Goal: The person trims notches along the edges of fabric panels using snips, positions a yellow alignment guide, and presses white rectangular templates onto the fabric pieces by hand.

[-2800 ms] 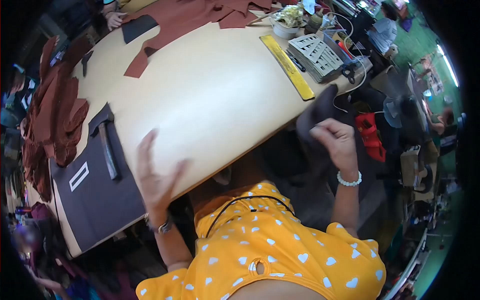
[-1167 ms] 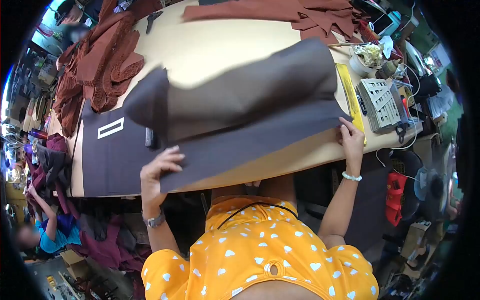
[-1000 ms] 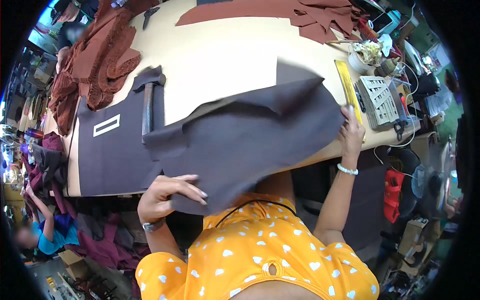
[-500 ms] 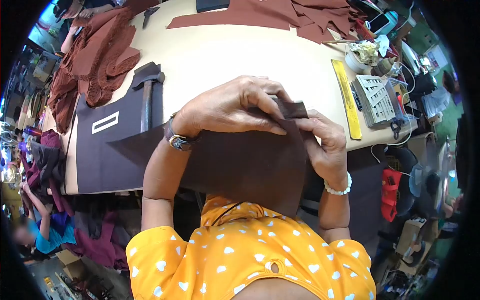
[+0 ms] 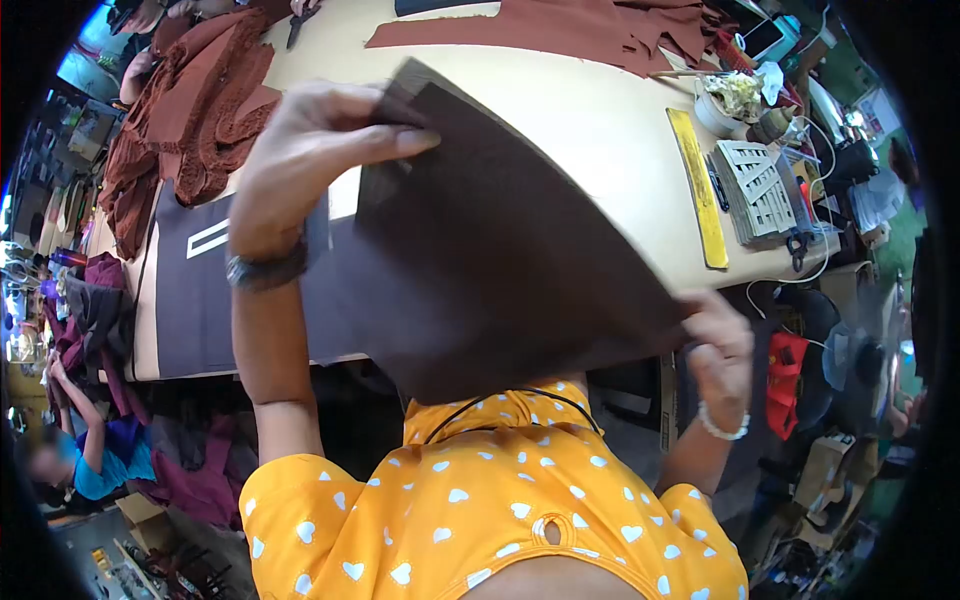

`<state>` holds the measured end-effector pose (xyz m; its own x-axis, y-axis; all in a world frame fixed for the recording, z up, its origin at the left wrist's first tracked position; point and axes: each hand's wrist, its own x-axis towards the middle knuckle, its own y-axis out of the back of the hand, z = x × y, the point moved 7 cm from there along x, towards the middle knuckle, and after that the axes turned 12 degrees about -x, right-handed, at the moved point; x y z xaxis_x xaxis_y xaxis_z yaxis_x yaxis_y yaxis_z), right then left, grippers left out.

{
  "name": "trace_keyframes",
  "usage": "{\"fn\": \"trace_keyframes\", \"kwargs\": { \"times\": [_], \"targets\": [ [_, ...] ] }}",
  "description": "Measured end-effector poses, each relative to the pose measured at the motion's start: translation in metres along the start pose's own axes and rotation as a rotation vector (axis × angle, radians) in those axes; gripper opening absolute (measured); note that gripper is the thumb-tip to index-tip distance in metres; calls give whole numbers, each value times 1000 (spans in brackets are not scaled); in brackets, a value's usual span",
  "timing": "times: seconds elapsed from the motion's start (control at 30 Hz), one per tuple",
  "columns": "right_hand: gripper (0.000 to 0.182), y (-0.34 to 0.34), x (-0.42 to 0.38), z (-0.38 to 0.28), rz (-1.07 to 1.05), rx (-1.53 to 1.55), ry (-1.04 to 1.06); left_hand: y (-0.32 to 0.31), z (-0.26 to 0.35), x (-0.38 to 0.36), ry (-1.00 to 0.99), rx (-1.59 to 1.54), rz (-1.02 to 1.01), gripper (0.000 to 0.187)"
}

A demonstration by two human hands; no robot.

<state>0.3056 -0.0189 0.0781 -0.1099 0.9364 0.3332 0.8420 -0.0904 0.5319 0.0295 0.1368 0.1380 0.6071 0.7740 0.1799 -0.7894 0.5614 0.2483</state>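
A dark brown piece of fabric is stretched slantwise in front of me, above the table's front edge. Its upper left corner is pinched between the thumb and fingers of my left hand. Lower and to the right, my right hand, slightly blurred, has its fingers closed on the fabric's right corner. More dark brown fabric lies flat on the table at the left, partly behind my left arm. A white rectangular outline shows on that flat fabric.
A yellow ruler, a stack of cut-out templates, scissors and a bowl lie at the right. Rust-coloured fabric is heaped at the left and spread at the back. A person in blue is at lower left.
My hands have moved apart, the left one up and leftward, the right one down and rightward. The fabric between them has spread out. Another person's hand has appeared at the table's far left.
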Motion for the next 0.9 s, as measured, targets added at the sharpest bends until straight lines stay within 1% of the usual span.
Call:
{"fn": "trace_keyframes", "kwargs": {
  "times": [0.03, 0.07, 0.1, 0.13, 0.17, 0.2, 0.23, 0.27, 0.3, 0.33, 0.37, 0.43, 0.47, 0.5, 0.53, 0.57, 0.63, 0.7, 0.77, 0.8, 0.9],
  "targets": [
    [21, 17, 1, -2, 71, -27, 7, -5, 20, -9, -118, -87, -3, 18],
    [20, 31, 0, -3, 147, -9, 32, -12, 41, -19, -242, -80, -36, 16],
    [15, 45, 2, -2, 170, -36, 51, -15, 48, -22, -288, -57, -16, 16],
    [11, 54, 3, 3, 215, -52, -1, -18, 55, -26, -335, -32, 6, 15],
    [8, 58, 6, 9, 258, -68, -50, -20, 51, -26, -304, 10, 79, 15],
    [8, 47, 18, 12, 215, -87, -95, -21, 46, -25, -274, 54, 151, 15],
    [8, 34, 32, 18, 174, -107, -140, -18, 22, -23, -233, 143, 253, 16],
    [11, 22, 38, 50, 93, -38, -170, -20, -17, -18, -23, -150, 294, 19],
    [11, 12, 39, 74, 34, -44, -282, -21, -52, -19, 118, -244, 323, 19],
    [12, 1, 41, 92, -1, -41, -322, -25, -81, -19, 123, -304, 377, 19],
    [13, -11, 42, 108, -36, -37, -365, -31, -107, -18, 134, -435, 374, 18],
    [16, -27, 46, 122, -111, -259, -324, -40, -127, -22, 127, -459, 417, 16],
    [16, -34, 53, 108, -141, -534, -92, -46, -133, -22, 113, -427, 430, 14],
    [16, -40, 60, 93, -82, -539, -8, -50, -135, -21, 98, -395, 441, 12],
    [15, -50, 69, 71, -21, -544, 75, -57, -126, -18, 103, -359, 340, 14],
    [15, -59, 77, 50, 40, -548, 156, -62, -122, -17, 97, -379, 322, 15],
    [16, -74, 90, 15, 101, -371, 224, -73, -116, -14, 88, -418, 288, 16],
    [17, -86, 100, -3, 128, -217, 257, -77, -102, -17, 34, -410, 262, 18],
    [17, -96, 109, -8, 117, -84, 255, -80, -94, -21, -10, -443, 268, 19],
    [17, -101, 111, -5, 78, -46, 252, -80, -91, -24, -21, -433, 272, 20],
    [17, -108, 111, 2, 16, 132, 151, -77, -85, -32, -52, -356, 317, 21]
  ]
}}
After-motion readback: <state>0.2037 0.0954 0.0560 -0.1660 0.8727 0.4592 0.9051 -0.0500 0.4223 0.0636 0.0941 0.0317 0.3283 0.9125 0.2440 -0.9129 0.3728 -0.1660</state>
